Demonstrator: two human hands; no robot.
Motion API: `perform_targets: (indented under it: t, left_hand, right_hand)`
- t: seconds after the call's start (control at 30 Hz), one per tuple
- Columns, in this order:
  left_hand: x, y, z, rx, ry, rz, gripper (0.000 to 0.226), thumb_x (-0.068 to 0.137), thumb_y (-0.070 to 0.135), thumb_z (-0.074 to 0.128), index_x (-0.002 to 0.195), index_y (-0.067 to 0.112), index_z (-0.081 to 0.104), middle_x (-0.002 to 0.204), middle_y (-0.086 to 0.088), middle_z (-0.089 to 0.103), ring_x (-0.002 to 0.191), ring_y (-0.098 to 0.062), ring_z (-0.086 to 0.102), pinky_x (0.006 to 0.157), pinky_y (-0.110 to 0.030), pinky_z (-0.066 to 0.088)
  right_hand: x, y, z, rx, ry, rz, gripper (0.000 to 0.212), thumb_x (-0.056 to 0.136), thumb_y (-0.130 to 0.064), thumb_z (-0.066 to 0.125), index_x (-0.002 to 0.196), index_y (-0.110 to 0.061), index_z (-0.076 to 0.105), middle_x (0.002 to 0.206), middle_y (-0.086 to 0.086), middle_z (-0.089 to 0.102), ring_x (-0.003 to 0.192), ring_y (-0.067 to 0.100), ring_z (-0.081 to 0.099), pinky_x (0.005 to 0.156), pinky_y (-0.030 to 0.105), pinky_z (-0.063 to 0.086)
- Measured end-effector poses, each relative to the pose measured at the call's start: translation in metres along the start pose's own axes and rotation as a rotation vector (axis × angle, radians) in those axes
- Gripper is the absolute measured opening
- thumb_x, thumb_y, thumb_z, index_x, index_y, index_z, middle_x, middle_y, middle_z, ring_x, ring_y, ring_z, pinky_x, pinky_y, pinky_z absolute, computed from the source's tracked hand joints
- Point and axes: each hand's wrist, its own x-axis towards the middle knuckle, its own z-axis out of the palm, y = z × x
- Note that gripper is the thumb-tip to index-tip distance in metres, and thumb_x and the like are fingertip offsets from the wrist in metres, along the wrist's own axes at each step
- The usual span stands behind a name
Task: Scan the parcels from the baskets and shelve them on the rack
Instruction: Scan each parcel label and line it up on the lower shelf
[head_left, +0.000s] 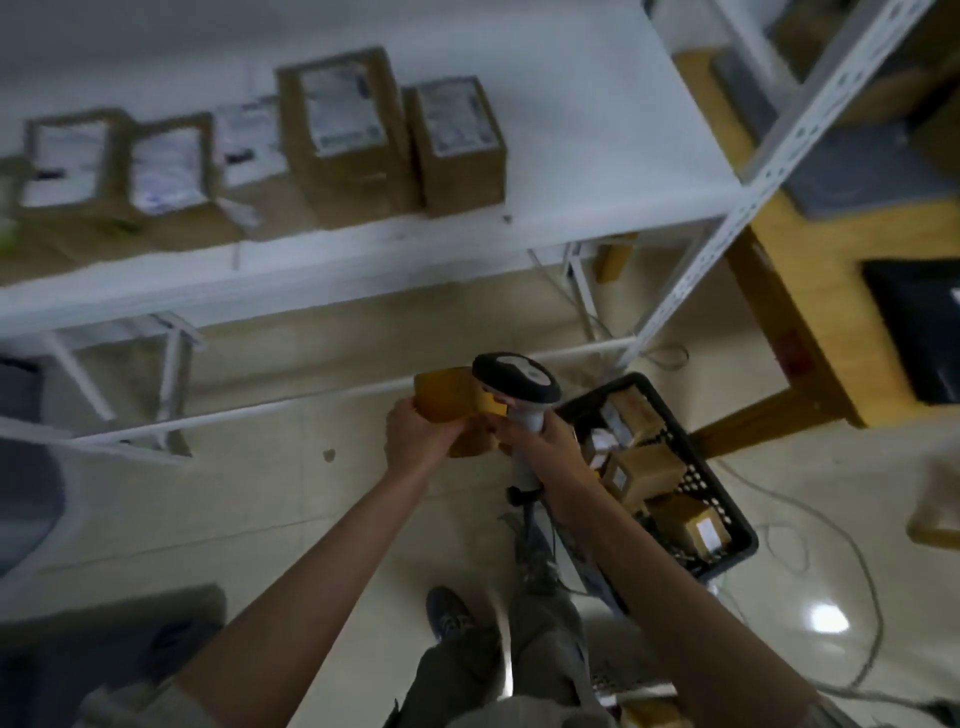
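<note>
My left hand (415, 436) grips a small brown cardboard parcel (444, 397) in front of me, above the floor. My right hand (540, 441) grips the white handle of a barcode scanner (514, 382), whose black head sits right against the parcel's right side. A black plastic basket (727, 509) on the floor to the right holds several brown parcels with white labels. The white rack shelf (571, 156) above carries a row of several labelled brown boxes (343, 135). The picture is blurred.
The rack's perforated white upright (769, 156) rises at the right. A wooden table (810, 291) with dark items stands further right. Cables (831, 535) trail over the glossy floor. My legs and a shoe (449, 616) are below. Grey objects lie at the lower left.
</note>
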Motion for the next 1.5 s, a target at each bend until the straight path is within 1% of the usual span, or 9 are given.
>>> perform_targets:
  t: [0.27,0.57,0.67,0.77,0.87,1.0,1.1,1.3,1.5]
  left_hand:
    - [-0.052,0.013,-0.142,-0.071,0.245,0.216,0.082,0.057,0.038,0.096,0.125,0.021,0.054,0.117,0.004,0.057,0.103,-0.016,0.059,0.080,-0.028,0.047]
    - [-0.117,0.048,-0.217,0.218,0.581,0.716,0.093,0.060,0.023,0.092,0.135,0.020,0.038,0.123,0.004,0.042,0.103,-0.008,0.044,0.072,-0.029,0.044]
    - [-0.125,0.058,-0.216,0.299,0.719,0.870,0.095,0.060,0.018,0.091,0.138,0.019,0.036,0.135,-0.002,0.040,0.123,-0.021,0.044,0.094,-0.044,0.051]
    - [-0.130,0.073,-0.206,0.364,0.833,1.006,0.096,0.059,0.008,0.089,0.140,0.018,0.038,0.144,-0.006,0.036,0.147,-0.016,0.017,0.111,-0.065,0.035]
    - [-0.131,0.085,-0.197,0.319,0.775,1.014,0.092,0.065,0.006,0.086,0.142,0.023,0.039,0.150,-0.006,0.029,0.153,-0.014,0.006,0.110,-0.062,0.040]
    - [-0.134,0.104,-0.190,0.032,0.643,1.008,0.052,0.079,0.031,0.084,0.124,0.025,0.059,0.145,0.003,0.036,0.138,-0.016,0.040,0.100,-0.026,0.050]
    - [-0.139,0.127,-0.184,-0.299,0.672,0.884,0.020,0.091,0.030,0.074,0.107,0.026,0.063,0.129,0.006,0.046,0.122,-0.007,0.051,0.090,-0.028,0.057]
    - [-0.141,0.159,-0.182,-0.542,0.279,0.436,0.034,0.091,0.027,0.073,0.124,0.021,0.063,0.113,0.006,0.072,0.104,-0.012,0.067,0.086,-0.024,0.051]
    - [-0.140,0.171,-0.165,-0.458,0.041,0.447,0.035,0.096,0.034,0.058,0.130,0.039,0.055,0.126,0.012,0.067,0.117,-0.014,0.060,0.097,-0.038,0.050]
  right_hand:
    - [-0.041,-0.085,0.079,0.054,-0.241,-0.141,0.019,0.094,-0.012,0.069,0.112,-0.016,0.066,0.111,0.014,0.075,0.103,0.030,0.072,0.089,0.041,0.058]
    - [-0.068,-0.170,0.129,0.238,-0.302,-0.203,0.037,0.094,-0.012,0.070,0.129,-0.005,0.059,0.120,0.019,0.070,0.099,0.035,0.072,0.084,0.044,0.060]
    - [-0.075,-0.181,0.132,0.341,-0.370,-0.228,0.045,0.091,-0.015,0.073,0.133,-0.009,0.059,0.124,0.013,0.070,0.106,0.033,0.071,0.090,0.048,0.059]
    - [-0.080,-0.187,0.130,0.364,-0.435,-0.251,0.049,0.089,-0.016,0.076,0.135,-0.015,0.059,0.126,0.008,0.070,0.111,0.030,0.069,0.093,0.050,0.057]
    - [-0.076,-0.193,0.120,0.379,-0.455,-0.269,0.048,0.088,-0.013,0.075,0.134,-0.014,0.059,0.124,0.008,0.071,0.111,0.032,0.069,0.091,0.048,0.058]
    - [-0.064,-0.200,0.097,0.376,-0.468,-0.320,0.050,0.087,-0.012,0.075,0.135,-0.012,0.058,0.128,0.013,0.068,0.118,0.038,0.064,0.091,0.049,0.057]
    - [-0.058,-0.205,0.079,0.357,-0.478,-0.372,0.051,0.089,-0.013,0.073,0.137,-0.014,0.057,0.130,0.011,0.067,0.120,0.036,0.062,0.093,0.048,0.057]
    - [-0.052,-0.220,0.041,0.327,-0.510,-0.490,0.053,0.091,-0.010,0.069,0.141,-0.015,0.053,0.133,0.009,0.066,0.119,0.031,0.065,0.096,0.052,0.055]
    - [-0.048,-0.229,0.016,0.303,-0.457,-0.468,0.059,0.084,-0.016,0.075,0.139,-0.010,0.055,0.131,0.010,0.067,0.119,0.033,0.065,0.093,0.052,0.057]
